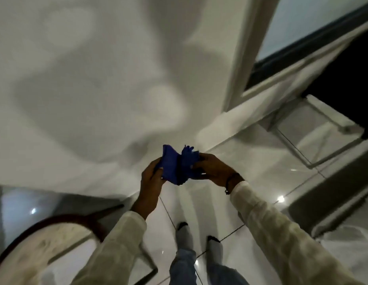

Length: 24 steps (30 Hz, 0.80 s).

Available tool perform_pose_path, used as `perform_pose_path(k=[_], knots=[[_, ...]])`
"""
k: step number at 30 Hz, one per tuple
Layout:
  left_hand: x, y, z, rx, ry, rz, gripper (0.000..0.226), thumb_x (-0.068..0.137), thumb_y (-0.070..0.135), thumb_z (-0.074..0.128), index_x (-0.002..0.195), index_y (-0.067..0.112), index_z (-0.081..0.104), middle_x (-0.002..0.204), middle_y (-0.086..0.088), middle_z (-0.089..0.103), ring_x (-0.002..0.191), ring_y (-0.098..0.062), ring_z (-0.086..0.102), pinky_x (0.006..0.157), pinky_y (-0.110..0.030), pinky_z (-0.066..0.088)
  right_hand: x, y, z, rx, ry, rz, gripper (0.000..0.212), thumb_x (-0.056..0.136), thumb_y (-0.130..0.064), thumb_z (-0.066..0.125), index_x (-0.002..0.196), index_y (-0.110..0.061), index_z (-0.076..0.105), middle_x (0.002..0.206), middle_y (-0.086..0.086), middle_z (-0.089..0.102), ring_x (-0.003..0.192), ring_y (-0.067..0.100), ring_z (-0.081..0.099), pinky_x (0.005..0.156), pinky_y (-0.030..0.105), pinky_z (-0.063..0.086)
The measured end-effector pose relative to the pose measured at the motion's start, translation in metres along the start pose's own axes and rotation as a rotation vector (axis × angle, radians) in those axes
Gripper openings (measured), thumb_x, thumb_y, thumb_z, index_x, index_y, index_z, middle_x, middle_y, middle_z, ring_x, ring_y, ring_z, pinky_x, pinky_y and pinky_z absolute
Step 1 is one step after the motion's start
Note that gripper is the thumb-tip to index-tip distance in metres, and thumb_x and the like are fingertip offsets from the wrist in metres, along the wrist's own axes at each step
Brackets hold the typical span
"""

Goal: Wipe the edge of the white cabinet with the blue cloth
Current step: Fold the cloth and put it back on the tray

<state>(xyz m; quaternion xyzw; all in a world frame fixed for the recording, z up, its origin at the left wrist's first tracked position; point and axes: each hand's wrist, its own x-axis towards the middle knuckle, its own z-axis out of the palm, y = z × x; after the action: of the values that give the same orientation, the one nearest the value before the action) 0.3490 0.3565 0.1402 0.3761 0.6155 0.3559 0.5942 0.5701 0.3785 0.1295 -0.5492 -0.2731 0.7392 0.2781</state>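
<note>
The left hand (152, 177) and the right hand (211, 169) are both closed on a crumpled deep-blue cloth (177, 165), held between them in the air at about the middle of the view. The left fingers pinch the cloth's flatter left fold; the right fingers grip its bunched, ragged right part. A dark cord bracelet (230, 183) sits at the right wrist, and both forearms wear cream, loosely woven sleeves (267, 227).

Straight below the hands lies glossy white tiled floor (246, 161) with dark grout lines and small light reflections; the person's two feet in dark-toed footwear (183, 225) stand on it, with pale blue trouser legs (183, 262) above them. The floor between the feet and the wall is open.

Beyond the cloth rises a broad, plain white surface (96, 68) crossed by soft grey shadows; its lower edge meets the floor in a slanting line that runs from lower left up towards the right, just behind the hands. Whether this is the cabinet or a wall cannot be told, as the view is blurred. To its right a pale vertical frame edge (246, 48) borders a dark-framed glass panel (312, 23).

At the lower left, near the left sleeve, a rounded dark-wood-rimmed chair back with pale upholstery (35, 247) narrows the room on that side. At the right, a dark grey ledge (333, 194) crosses the floor, well apart from the hands.
</note>
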Motion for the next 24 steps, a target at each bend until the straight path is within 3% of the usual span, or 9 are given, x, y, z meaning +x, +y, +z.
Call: perform_pose_path(k=[4,7,10,13,15,17,20,24], knots=[[-0.058,-0.002,-0.074,-0.326,0.219,-0.184,0.037,0.095,-0.003,0.055,0.117,0.021,0.074,0.082,-0.001,0.084,0.080,-0.020,0.080,0.067,-0.030,0.067,-0.005,-0.032,0.068,-0.293,-0.040,0.005,0.038,0.086,-0.005,0.066,0.124,-0.004,0.064,0.127,0.024,0.067,0.105,0.031,0.066,0.087,0.041,0.059],[-0.100,-0.021,-0.119,-0.433,0.271,-0.264,0.036,0.091,0.004,0.055,0.097,0.028,0.081,0.090,0.004,0.085,0.090,-0.021,0.076,0.068,-0.030,0.066,0.001,-0.037,0.137,-0.564,-0.198,-0.030,0.039,0.085,-0.013,0.071,0.123,-0.007,0.065,0.124,0.014,0.069,0.112,0.029,0.064,0.092,0.038,0.056],[-0.136,-0.053,-0.161,-0.478,0.451,-0.235,0.028,0.100,0.003,0.054,0.112,0.019,0.074,0.109,-0.010,0.078,0.098,-0.029,0.073,0.075,-0.038,0.062,0.016,-0.021,0.218,-0.744,-0.301,-0.042,0.034,0.084,-0.006,0.071,0.116,0.003,0.066,0.112,0.014,0.070,0.104,0.026,0.064,0.097,0.043,0.052],[-0.172,-0.101,-0.201,-0.545,0.595,-0.248,0.027,0.102,-0.005,0.050,0.112,0.006,0.072,0.108,-0.022,0.071,0.100,-0.036,0.066,0.079,-0.040,0.057,0.032,0.015,0.296,-0.980,-0.366,-0.146,0.019,0.081,-0.003,0.071,0.095,0.007,0.068,0.092,0.012,0.066,0.092,0.024,0.062,0.087,0.042,0.053],[-0.195,-0.143,-0.230,-0.604,0.697,-0.320,0.026,0.102,-0.006,0.051,0.118,-0.004,0.072,0.111,-0.026,0.070,0.100,-0.038,0.066,0.082,-0.044,0.059,0.044,0.052,0.347,-1.166,-0.417,-0.223,0.015,0.079,-0.010,0.075,0.089,0.000,0.070,0.090,0.014,0.069,0.091,0.026,0.065,0.086,0.041,0.054],[-0.209,-0.177,-0.250,-0.639,0.771,-0.402,0.035,0.101,-0.005,0.056,0.135,-0.013,0.065,0.124,-0.032,0.069,0.110,-0.043,0.066,0.098,-0.056,0.057,0.054,0.087,0.381,-1.355,-0.483,-0.287,0.024,0.080,-0.015,0.076,0.093,0.005,0.071,0.097,0.020,0.074,0.095,0.032,0.068,0.086,0.043,0.055],[-0.217,-0.238,-0.285,-0.631,0.897,-0.562,0.038,0.101,-0.006,0.057,0.139,-0.008,0.061,0.132,-0.030,0.068,0.125,-0.052,0.066,0.097,-0.055,0.059,0.080,0.159,0.433,-1.529,-0.647,-0.330,0.015,0.082,-0.004,0.067,0.080,0.010,0.066,0.094,0.029,0.073,0.094,0.042,0.069,0.083,0.046,0.053],[-0.214,-0.302,-0.308,-0.540,0.917,-0.683,0.025,0.102,0.009,0.061,0.127,0.013,0.060,0.133,-0.022,0.068,0.117,-0.038,0.071,0.098,-0.051,0.063,0.121,0.228,0.469,-1.671,-0.772,-0.363,0.021,0.084,0.003,0.060,0.099,0.015,0.069,0.106,0.032,0.072,0.104,0.041,0.066,0.090,0.040,0.050]])
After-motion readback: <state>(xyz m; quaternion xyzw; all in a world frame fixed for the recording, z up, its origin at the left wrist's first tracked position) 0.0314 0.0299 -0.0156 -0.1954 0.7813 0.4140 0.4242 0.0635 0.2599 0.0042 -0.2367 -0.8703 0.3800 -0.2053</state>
